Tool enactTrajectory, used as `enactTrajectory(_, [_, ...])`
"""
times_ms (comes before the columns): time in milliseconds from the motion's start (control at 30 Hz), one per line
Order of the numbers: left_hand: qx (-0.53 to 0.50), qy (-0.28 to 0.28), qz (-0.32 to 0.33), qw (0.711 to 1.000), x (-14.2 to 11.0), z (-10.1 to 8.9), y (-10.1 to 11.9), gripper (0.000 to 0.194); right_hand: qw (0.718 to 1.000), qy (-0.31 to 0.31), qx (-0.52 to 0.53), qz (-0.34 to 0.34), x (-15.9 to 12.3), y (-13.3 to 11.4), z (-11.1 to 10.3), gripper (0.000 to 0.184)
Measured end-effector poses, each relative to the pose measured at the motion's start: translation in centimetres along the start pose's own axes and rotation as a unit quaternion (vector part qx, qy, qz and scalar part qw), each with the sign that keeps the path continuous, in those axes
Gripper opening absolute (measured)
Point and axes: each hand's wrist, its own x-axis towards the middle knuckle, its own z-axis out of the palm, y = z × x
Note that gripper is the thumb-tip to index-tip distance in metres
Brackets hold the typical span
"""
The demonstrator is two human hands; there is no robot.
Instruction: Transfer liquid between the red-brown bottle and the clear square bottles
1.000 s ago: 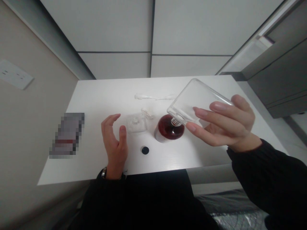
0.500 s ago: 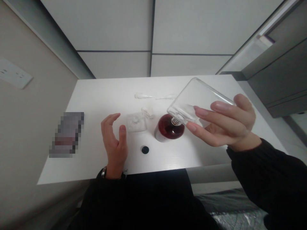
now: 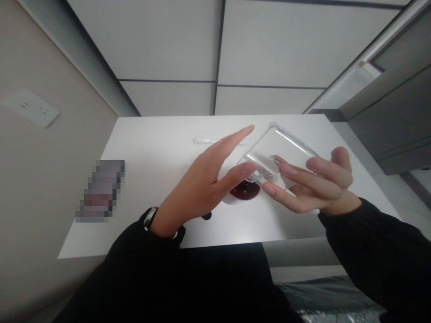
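"While your right grip (image 3: 311, 184) holds the transparent flat rectangular bottle (image 3: 288, 141), where is it?"

"Tilted neck-down above the dark-red round bottle (image 3: 247, 192) on the white desk (image 3: 286, 224), your left grip (image 3: 207, 179) spread beside that neck."

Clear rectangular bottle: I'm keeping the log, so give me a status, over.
Right hand holding clear rectangular bottle, neck tilted down. Left hand open at neck, contact unclear. Dark-red bottle below, partly covered by left hand.

dim light leaves a soft sheen on the tabletop (image 3: 151, 179) while picture edges stretch.
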Motion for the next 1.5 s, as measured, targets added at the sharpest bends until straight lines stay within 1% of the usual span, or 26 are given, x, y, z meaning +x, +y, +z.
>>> enactTrajectory(100, [-0.045, -0.066, 0.014, 0.997, 1.0, 0.0, -0.7, 0.055, 1.000, 0.001, 0.008, 0.006, 0.0, 0.0, 0.1, 0.026])
enactTrajectory(167, [-0.060, -0.087, 0.017, 0.994, 1.1, 0.0, -1.0, 0.057, 1.000, 0.011, 0.009, 0.007, -0.1, -0.1, 0.2, 0.028])
enactTrajectory(233, [-0.064, -0.090, 0.017, 0.994, 1.0, 0.1, -1.2, 0.057, 0.998, 0.020, 0.038, 0.036, -0.4, -0.2, 0.2, 0.038])
enactTrajectory(300, [-0.064, -0.085, 0.016, 0.994, 0.8, 0.2, -1.4, 0.059, 0.992, 0.020, 0.094, 0.086, -0.9, -0.3, 0.2, 0.049])
enactTrajectory(333, [-0.064, -0.081, 0.014, 0.995, 0.7, 0.3, -1.5, 0.061, 0.988, 0.014, 0.114, 0.106, -1.1, -0.3, 0.1, 0.052])
enactTrajectory(367, [-0.066, -0.078, 0.012, 0.995, 0.6, 0.4, -1.5, 0.062, 0.987, 0.010, 0.115, 0.112, -1.3, -0.3, 0.0, 0.053])
enactTrajectory(467, [-0.076, -0.068, 0.007, 0.995, 0.3, 0.6, -1.8, 0.064, 0.995, 0.015, 0.029, 0.097, -1.5, -0.3, -0.4, 0.053])
enactTrajectory(533, [-0.077, -0.057, 0.008, 0.995, 0.1, 0.7, -1.9, 0.063, 0.991, 0.033, 0.000, 0.126, -1.1, -0.3, -0.8, 0.054])
enactTrajectory(567, [-0.075, -0.050, 0.009, 0.996, 0.0, 0.8, -1.9, 0.063, 0.986, 0.039, 0.016, 0.160, -0.8, -0.4, -1.1, 0.055])
enactTrajectory(633, [-0.069, -0.037, 0.010, 0.997, -0.2, 0.9, -2.0, 0.063, 0.967, 0.044, 0.081, 0.235, 0.0, -0.8, -1.6, 0.058])
enactTrajectory(733, [-0.070, -0.021, 0.016, 0.997, -0.5, 1.2, -2.2, 0.066, 0.925, -0.003, 0.172, 0.339, 1.3, -1.6, -2.0, 0.065])
enactTrajectory(833, [-0.076, -0.011, 0.021, 0.997, -0.8, 1.4, -2.4, 0.069, 0.890, -0.036, 0.237, 0.388, 2.3, -2.3, -2.0, 0.070])
enactTrajectory(900, [-0.072, -0.008, 0.018, 0.997, -1.0, 1.5, -2.5, 0.071, 0.871, -0.038, 0.274, 0.405, 2.7, -2.7, -1.9, 0.071])
enactTrajectory(967, [-0.065, -0.006, 0.017, 0.998, -1.1, 1.6, -2.5, 0.072, 0.856, -0.046, 0.290, 0.426, 2.9, -2.9, -1.9, 0.071])
enactTrajectory(1067, [-0.061, -0.005, 0.027, 0.998, -1.2, 1.5, -2.5, 0.073, 0.853, -0.042, 0.291, 0.432, 3.0, -3.0, -2.0, 0.070])
enactTrajectory(1233, [-0.067, -0.008, 0.034, 0.997, -1.6, 1.3, -2.6, 0.071, 0.857, -0.040, 0.306, 0.413, 3.3, -2.9, -2.3, 0.065])
enactTrajectory(1400, [-0.109, -0.007, 0.049, 0.993, -1.9, 1.4, -3.1, 0.072, 0.839, -0.025, 0.354, 0.412, 3.6, -2.8, -2.4, 0.072])
enactTrajectory(1500, [-0.117, -0.005, 0.049, 0.992, -2.1, 1.5, -3.2, 0.071, 0.834, -0.019, 0.364, 0.413, 3.6, -2.8, -2.4, 0.073])
